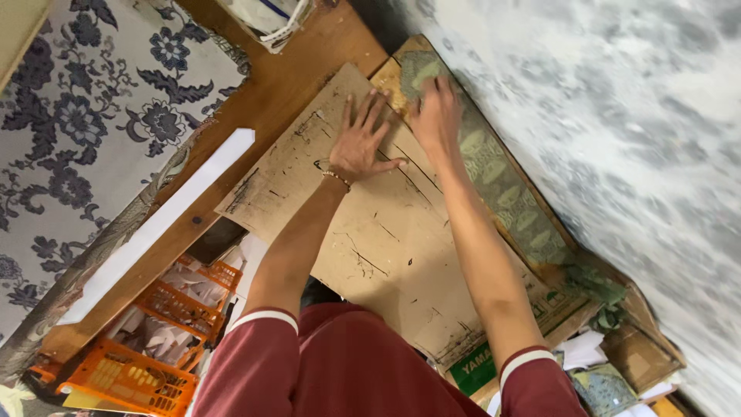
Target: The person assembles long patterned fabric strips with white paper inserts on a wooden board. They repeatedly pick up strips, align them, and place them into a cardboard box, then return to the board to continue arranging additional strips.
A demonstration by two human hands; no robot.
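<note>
Pressing flat: left hand (pixel 359 143), fingers spread wide, on the scuffed cardboard sheet (pixel 370 232) covering the wooden desk (pixel 262 100); right hand (pixel 436 116), fingers flat and holding nothing, on the green patterned strip (pixel 502 185) along the cardboard's far edge. White paper strip (pixel 162 220) near the desk's left edge; orange crates (pixel 154 340) below.
</note>
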